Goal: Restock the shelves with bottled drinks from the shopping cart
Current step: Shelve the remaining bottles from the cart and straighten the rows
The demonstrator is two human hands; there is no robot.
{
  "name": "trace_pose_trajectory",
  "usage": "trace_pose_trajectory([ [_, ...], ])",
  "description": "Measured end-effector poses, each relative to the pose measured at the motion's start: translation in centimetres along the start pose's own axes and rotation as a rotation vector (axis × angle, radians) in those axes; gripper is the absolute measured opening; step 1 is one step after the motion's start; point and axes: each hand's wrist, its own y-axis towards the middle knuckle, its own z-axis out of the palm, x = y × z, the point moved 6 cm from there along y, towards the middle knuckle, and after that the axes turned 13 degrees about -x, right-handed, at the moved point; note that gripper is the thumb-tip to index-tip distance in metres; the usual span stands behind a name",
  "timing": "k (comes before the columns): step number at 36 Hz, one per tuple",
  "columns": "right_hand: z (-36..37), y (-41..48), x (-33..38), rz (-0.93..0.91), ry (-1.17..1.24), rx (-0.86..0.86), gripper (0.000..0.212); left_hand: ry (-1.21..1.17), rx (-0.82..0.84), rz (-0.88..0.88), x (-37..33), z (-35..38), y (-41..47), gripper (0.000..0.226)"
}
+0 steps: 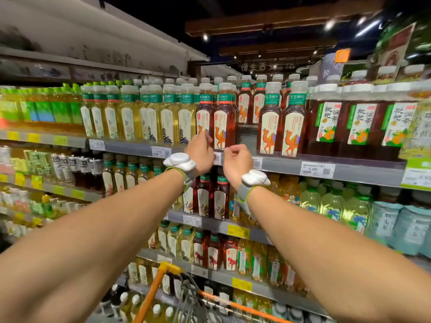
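Observation:
My left hand [200,152] is raised to the upper shelf [354,170], its fingers closed around the foot of a dark red tea bottle [203,113] with a camel label that stands on the shelf. A twin bottle [223,117] stands right beside it. My right hand [236,162] hovers just to the right, in front of the shelf edge, fingers curled with nothing in them. Above it is a gap [247,136] in the front row, then two more camel-label bottles [270,122]. The orange shopping cart [152,292] shows at the bottom.
Yellow tea bottles [168,117] fill the shelf to the left and loquat tea bottles [326,122] to the right. Lower shelves [217,223] are packed with drinks. White-capped bottles [156,309] sit by the cart's corner. Both wrists carry white devices.

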Motion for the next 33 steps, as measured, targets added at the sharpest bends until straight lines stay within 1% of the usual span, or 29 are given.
trace_pose_trajectory([
  [3, -0.8, -2.3, -1.4, 0.05, -0.005, 0.03, 0.021, -0.021, -0.006, -0.075, 0.7, 0.3, -2.8, 0.023],
  [7, -2.3, -6.8, -3.3, 0.105, -0.01, 0.058, 0.024, -0.061, 0.053, -0.165, 2.3, 1.1, -8.1, 0.021],
  [9, -3.4, -9.7, -4.6, 0.133, -0.051, 0.062, 0.024, -0.094, 0.108, -0.243, 3.8, 1.8, -11.5, 0.018],
  [10, -3.6, -10.1, -5.0, 0.145, -0.053, 0.063, 0.024, -0.117, 0.097, -0.266, 3.9, 2.0, -12.1, 0.018],
  [13, -5.4, -14.7, -7.8, 0.188, -0.113, 0.082, 0.023, -0.183, 0.179, -0.384, 5.8, 3.6, -17.9, 0.02],
  [14, -5.6, -15.1, -8.3, 0.194, -0.107, 0.099, 0.023, -0.186, 0.192, -0.388, 5.6, 3.9, -18.6, 0.022],
  [16, -7.6, -19.2, -12.1, 0.26, -0.216, 0.095, 0.024, -0.212, 0.277, -0.473, 6.9, 5.5, -24.4, 0.024],
  [17, -8.0, -19.6, -12.7, 0.285, -0.211, 0.091, 0.025, -0.226, 0.285, -0.474, 6.9, 5.9, -24.9, 0.024],
  [20, -10.1, -23.3, -16.5, 0.357, -0.269, 0.097, 0.027, -0.23, 0.35, -0.531, 7.9, 7.8, -30.6, 0.022],
  [22, -11.0, -24.6, -17.7, 0.379, -0.302, 0.101, 0.028, -0.202, 0.35, -0.531, 8.3, 8.2, -32.3, 0.026],
  [25, -12.1, -26.3, -19.8, 0.411, -0.31, 0.118, 0.027, -0.157, 0.398, -0.576, 7.8, 9.4, -35.1, 0.028],
  [26, -12.6, -26.9, -20.4, 0.422, -0.318, 0.095, 0.033, -0.125, 0.408, -0.61, 7.9, 10.2, -36.2, 0.028],
  [28, -14.1, -27.4, -21.8, 0.436, -0.328, -0.018, 0.052, -0.078, 0.437, -0.669, 8.0, 11.5, -38.1, 0.027],
  [29, -14.9, -27.9, -23.0, 0.485, -0.327, -0.01, 0.053, -0.089, 0.464, -0.684, 8.0, 12.6, -39.4, 0.026],
  [31, -15.3, -28.9, -24.7, 0.52, -0.36, 0.147, 0.038, -0.134, 0.512, -0.662, 8.1, 13.8, -41.4, 0.025],
  [33, -17.1, -29.0, -28.9, 0.531, -0.408, 0.206, 0.026, -0.079, 0.535, -0.693, 7.5, 16.0, -44.2, 0.026],
])
